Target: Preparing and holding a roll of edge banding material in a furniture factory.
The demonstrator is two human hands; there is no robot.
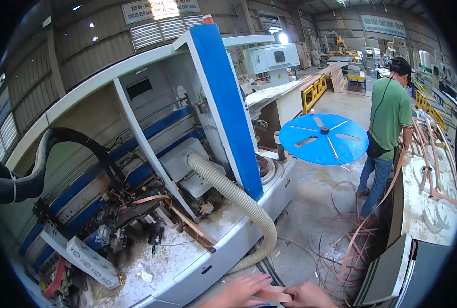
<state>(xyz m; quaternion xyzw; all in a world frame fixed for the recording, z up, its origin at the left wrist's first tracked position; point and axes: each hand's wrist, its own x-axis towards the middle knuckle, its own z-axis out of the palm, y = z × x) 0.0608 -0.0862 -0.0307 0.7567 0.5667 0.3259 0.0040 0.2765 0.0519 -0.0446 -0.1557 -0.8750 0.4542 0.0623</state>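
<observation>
At the bottom edge, my left hand [241, 290] is closed round a pinkish-brown strip of edge banding [273, 294], its fingers laid across the strip's left part. My right hand [306, 296] grips the same strip from the right, fingers curled. The short stretch of banding shows between the two hands; its rest is hidden beneath them or out of the picture. Both hands are in front of the white base of a large machine [187, 287], apart from it.
A ribbed hose [233, 195] curves from the machine to the floor. A blue disc [310, 149] stands beyond its blue post [228, 102]. Tangled banding offcuts [351, 256] lie on the floor. A person in green [390, 102] works at a bench [416, 205] on the right.
</observation>
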